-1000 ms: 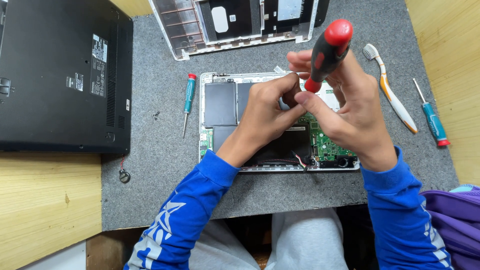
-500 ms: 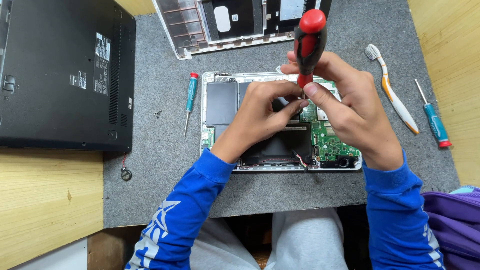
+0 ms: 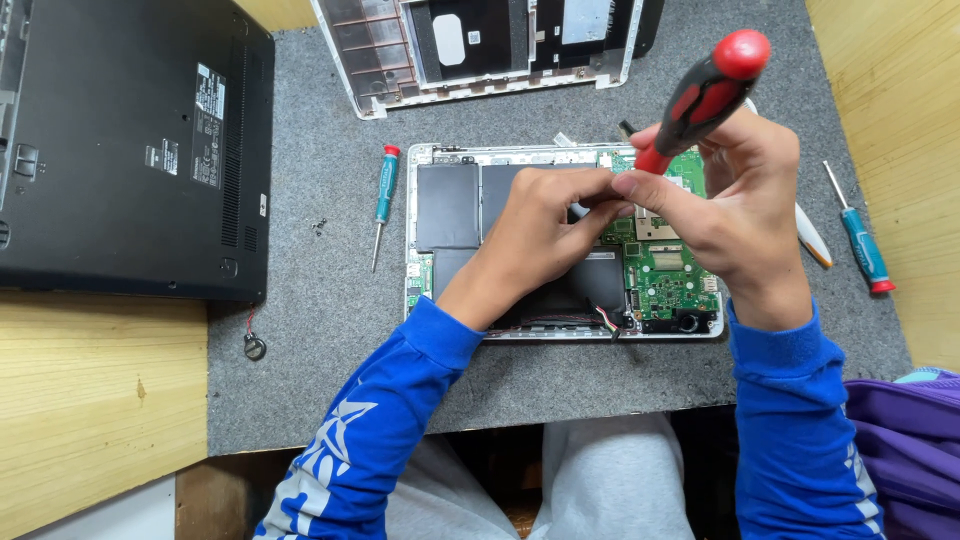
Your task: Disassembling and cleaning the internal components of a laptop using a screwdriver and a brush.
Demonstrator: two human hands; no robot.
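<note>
An opened small laptop (image 3: 440,290) lies on the grey mat, with black battery cells (image 3: 447,206) on the left and a green circuit board (image 3: 672,272) on the right. My right hand (image 3: 730,200) grips a red and black screwdriver (image 3: 705,92), tilted with its handle up to the right. My left hand (image 3: 545,225) rests over the middle of the laptop, fingertips pinched at the screwdriver's tip, which is hidden between the fingers.
A black laptop (image 3: 120,150) lies upside down at the left. The removed white bottom cover (image 3: 480,50) sits at the top. Teal screwdrivers lie left (image 3: 383,200) and right (image 3: 860,245) of the laptop. A coin cell on wires (image 3: 254,346) and small screws (image 3: 319,226) lie on the grey mat (image 3: 320,330).
The screwdriver has tipped from nearly upright to leaning right. Both hands stay over the laptop's top middle.
</note>
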